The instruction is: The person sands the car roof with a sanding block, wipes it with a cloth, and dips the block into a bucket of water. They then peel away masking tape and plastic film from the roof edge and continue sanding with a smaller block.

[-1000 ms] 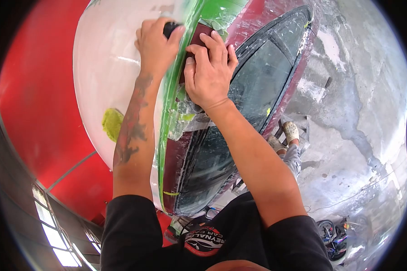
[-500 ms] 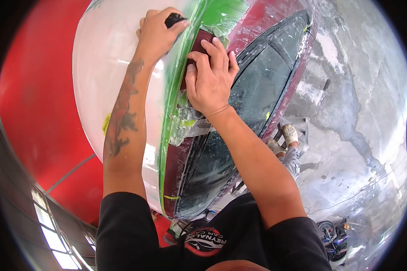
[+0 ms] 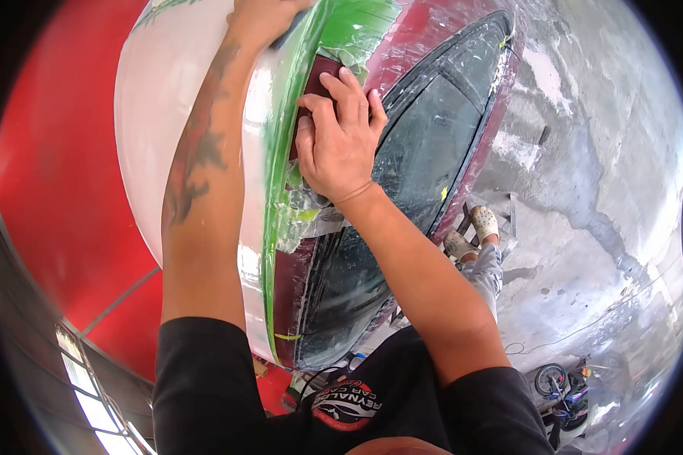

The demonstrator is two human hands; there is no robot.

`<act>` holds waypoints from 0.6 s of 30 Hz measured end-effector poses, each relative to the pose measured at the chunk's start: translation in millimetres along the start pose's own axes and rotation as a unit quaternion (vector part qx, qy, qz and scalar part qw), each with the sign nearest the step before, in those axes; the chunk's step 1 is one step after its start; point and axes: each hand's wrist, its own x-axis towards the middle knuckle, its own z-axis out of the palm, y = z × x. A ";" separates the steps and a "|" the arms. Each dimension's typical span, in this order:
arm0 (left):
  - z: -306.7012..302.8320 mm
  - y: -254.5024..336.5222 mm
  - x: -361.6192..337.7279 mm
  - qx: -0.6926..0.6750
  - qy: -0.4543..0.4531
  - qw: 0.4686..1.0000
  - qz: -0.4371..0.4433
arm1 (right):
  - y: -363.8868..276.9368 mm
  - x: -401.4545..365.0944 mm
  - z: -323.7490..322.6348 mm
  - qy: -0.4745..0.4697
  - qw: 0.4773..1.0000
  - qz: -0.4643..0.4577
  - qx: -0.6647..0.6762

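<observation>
My left hand [image 3: 264, 18], partly cut off by the top edge, is closed on a black sanding block [image 3: 287, 32] against the white car roof [image 3: 159, 91]. Most of the block is hidden under the fingers. A green strip [image 3: 275, 205] runs along the roof's edge. Right of it, my right hand [image 3: 340, 136] lies with fingers spread and bent on the maroon car body [image 3: 315, 80], holding nothing. Clear plastic film and tape [image 3: 300, 220] cling to the body just below this hand. A green patch [image 3: 360, 30] lies above it.
The dusty side window [image 3: 432, 144] is to the right of my right hand. My clog-covered foot [image 3: 484, 224] is on a stand [image 3: 508, 216] above the grey concrete floor [image 3: 561, 174]. A small bike [image 3: 561, 390] is at lower right. A red surface [image 3: 61, 152] fills the left.
My left hand has moved up along the roof with the black sanding block, partly out of view. My right hand keeps its place on the car body; the view has shifted slightly.
</observation>
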 end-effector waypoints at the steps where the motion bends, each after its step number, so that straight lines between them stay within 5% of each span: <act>1: -0.1 3.6 7.8 -0.002 0.012 0.999 -0.030 | -0.4 -0.8 0.6 0.001 1.000 0.002 0.004; 2: 1.3 6.7 12.4 -0.007 0.025 0.998 -0.058 | 0.1 0.2 0.4 0.004 1.000 0.002 0.007; 3: 10.6 2.2 1.4 0.040 0.117 0.991 0.059 | 0.3 -0.1 -0.6 0.003 1.000 0.000 0.004; 4: 10.7 -8.5 -0.5 0.039 0.117 0.991 0.059 | -0.5 -0.7 -0.5 0.002 1.000 0.002 0.003; 6: 1.3 -31.2 0.7 0.003 0.003 0.991 0.133 | -0.9 0.7 -0.2 0.002 1.000 0.005 0.004; 11: -2.6 -6.0 6.5 0.001 0.003 1.000 0.023 | -1.2 0.9 0.1 0.006 1.000 0.006 0.007; 14: 2.9 -58.8 1.6 0.005 -0.051 0.998 0.048 | -1.2 0.8 -0.1 0.001 1.000 0.008 0.002; 18: 0.7 -75.5 -101.0 0.064 -0.012 0.996 0.056 | -0.4 0.3 0.5 0.001 1.000 0.005 0.001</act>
